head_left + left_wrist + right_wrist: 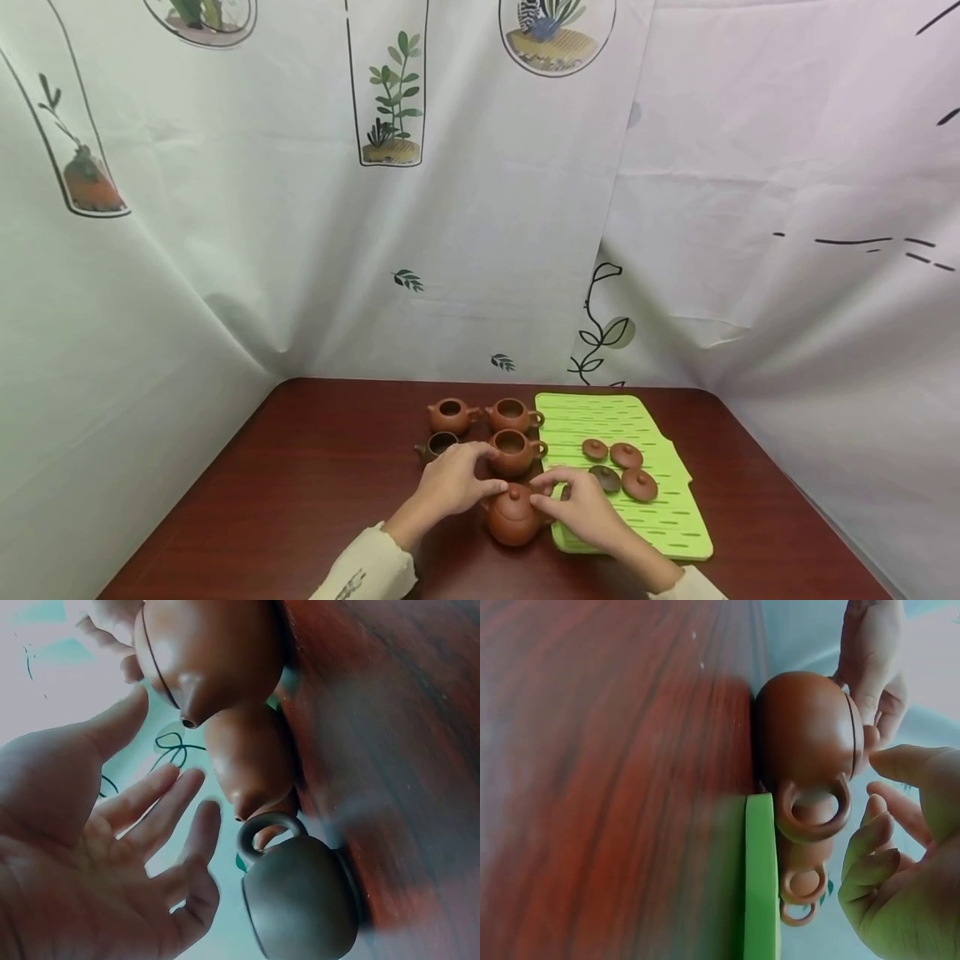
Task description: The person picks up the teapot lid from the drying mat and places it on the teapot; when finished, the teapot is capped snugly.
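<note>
A lidded reddish-brown clay teapot (512, 530) stands on the table between both hands, its knobbed lid seated on top. The left hand (453, 481) is at the teapot's left, thumb tip near the lid knob. In the left wrist view its fingers (142, 802) are spread, with no object in them. From the other side the right hand (583, 510) reaches over the lid. Its thumb tip is close to the knob in the right wrist view; contact cannot be told. The other fingers (870, 870) bend loosely around nothing. The teapot's handle (814, 825) points right, toward the mat.
Behind are lidless teapots: a dark one (430, 453) partly behind the left hand, and brown ones (512, 465) beside and beyond it. On the green mat (667, 525) at right lie several lids (640, 485), one dark (604, 478). A printed white cloth (480, 233) hangs behind the table.
</note>
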Tool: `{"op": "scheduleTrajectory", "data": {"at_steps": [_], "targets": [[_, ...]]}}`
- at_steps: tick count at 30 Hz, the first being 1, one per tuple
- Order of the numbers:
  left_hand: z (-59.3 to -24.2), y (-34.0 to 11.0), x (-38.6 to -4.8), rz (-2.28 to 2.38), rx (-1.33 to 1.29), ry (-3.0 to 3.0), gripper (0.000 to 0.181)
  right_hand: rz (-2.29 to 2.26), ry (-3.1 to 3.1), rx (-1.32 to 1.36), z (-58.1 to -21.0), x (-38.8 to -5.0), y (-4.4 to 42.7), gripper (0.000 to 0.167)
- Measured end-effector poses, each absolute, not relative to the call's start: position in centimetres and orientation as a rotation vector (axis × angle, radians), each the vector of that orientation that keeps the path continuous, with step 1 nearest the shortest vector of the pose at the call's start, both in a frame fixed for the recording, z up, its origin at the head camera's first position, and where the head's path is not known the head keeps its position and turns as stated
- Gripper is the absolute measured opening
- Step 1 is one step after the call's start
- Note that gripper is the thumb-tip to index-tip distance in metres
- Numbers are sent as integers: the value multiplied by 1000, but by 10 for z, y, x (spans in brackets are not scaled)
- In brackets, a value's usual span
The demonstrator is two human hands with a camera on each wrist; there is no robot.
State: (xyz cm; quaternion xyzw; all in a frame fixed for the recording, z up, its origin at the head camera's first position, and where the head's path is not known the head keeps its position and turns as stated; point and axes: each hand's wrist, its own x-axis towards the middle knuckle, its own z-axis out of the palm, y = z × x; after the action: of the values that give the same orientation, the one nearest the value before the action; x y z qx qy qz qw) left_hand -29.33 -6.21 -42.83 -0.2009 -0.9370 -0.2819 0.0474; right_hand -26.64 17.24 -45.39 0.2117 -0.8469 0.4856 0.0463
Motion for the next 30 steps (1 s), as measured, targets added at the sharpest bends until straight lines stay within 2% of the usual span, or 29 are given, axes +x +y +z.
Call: {"op": "scheduleTrajectory", "data": {"at_steps": [8, 19, 30], "targets": [[-425, -58, -305, -990, -495, -2797, 41, 1403, -2606, 542, -447, -268, 184, 18], [-426, -49, -314, -1019, -469, -2821, 52, 1404, -2598, 268, -445, -269, 208, 20], [-432, -49, -322, -1070, -454, -2822, 53, 1360, -2585, 68, -446, -267, 227, 16]]}}
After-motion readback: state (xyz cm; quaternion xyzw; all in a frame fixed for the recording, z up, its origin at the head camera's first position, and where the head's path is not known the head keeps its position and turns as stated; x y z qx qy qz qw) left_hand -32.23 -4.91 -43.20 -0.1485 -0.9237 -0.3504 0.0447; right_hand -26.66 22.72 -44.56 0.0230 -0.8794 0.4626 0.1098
